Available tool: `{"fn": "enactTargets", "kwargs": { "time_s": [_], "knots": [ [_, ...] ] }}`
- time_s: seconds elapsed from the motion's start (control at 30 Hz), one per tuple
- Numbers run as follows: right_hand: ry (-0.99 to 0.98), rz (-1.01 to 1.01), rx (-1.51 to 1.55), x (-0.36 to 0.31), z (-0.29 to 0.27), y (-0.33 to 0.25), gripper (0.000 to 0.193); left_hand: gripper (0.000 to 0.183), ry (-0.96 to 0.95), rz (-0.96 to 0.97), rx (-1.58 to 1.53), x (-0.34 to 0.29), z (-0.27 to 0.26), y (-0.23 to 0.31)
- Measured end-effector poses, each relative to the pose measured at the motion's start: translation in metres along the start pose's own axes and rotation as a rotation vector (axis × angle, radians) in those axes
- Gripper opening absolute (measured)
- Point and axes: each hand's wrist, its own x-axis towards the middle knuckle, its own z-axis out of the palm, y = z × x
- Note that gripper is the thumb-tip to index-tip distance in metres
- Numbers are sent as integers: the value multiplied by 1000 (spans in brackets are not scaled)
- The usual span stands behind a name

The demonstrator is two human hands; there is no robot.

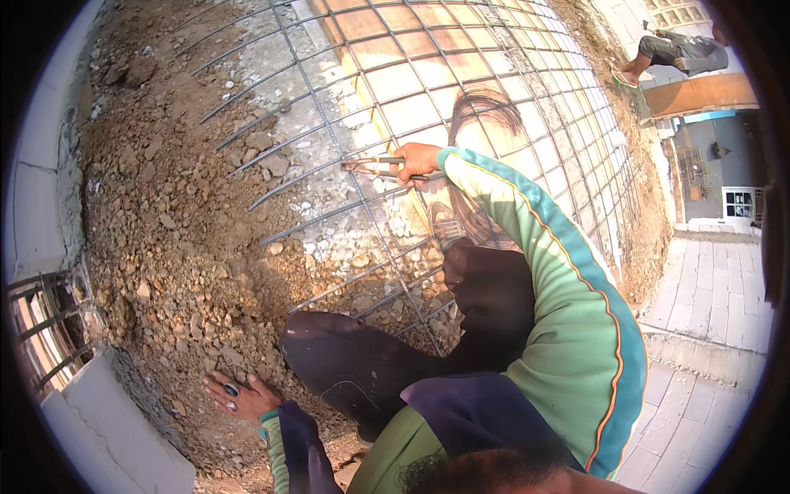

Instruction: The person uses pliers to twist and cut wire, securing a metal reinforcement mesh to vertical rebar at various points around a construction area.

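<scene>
My right hand (418, 162) is closed round the handles of a pair of pincers (352, 166). Their jaws meet a steel rebar mesh (327, 132) where two bars cross; any wire there is too small to make out. My left hand (244, 397), fingers spread and rings on them, rests on the loose brown soil (197, 305) beside my bent knee. It holds nothing. The mesh stretches away to the far right above rubble and wooden boards (395, 78).
Bar ends stick out over the soil on the left. Pale block walls (41, 165) line the left side, with a slab (107, 420) at lower left. A paved strip (708, 288) lies right. Another person (683, 51) is at the far right, near an orange-brown board (699, 95).
</scene>
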Motion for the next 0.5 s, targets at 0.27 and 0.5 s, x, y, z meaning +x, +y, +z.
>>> {"fn": "enactTargets", "kwargs": {
  "time_s": [0.27,0.5],
  "knots": [
    [-149,-25,319,-51,53,31,39,81,89,11,93,0,14,3],
    [47,-69,758,-130,47,36,51,76,31,-19,-64,10,-16,16]
  ]
}}
